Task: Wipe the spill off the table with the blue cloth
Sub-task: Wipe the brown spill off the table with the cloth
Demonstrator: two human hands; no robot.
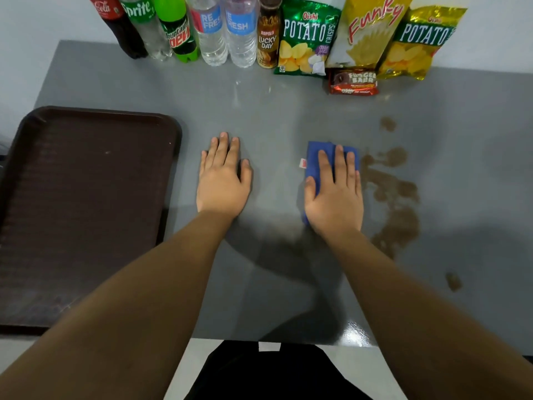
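Observation:
A folded blue cloth (315, 157) with a small white tag lies on the grey table (274, 111), right of centre. My right hand (334, 194) rests flat on top of it, fingers spread, covering most of the cloth. A brown spill (395, 194) spreads in patches just to the right of the cloth, with small separate spots further up and lower right. My left hand (223, 180) lies flat on the bare table to the left, palm down, holding nothing.
A dark brown tray (86, 119) sits at the left. Along the back edge stand several drink bottles (210, 30) and snack bags (307, 39), with a small red snack pack (354, 81) in front of them.

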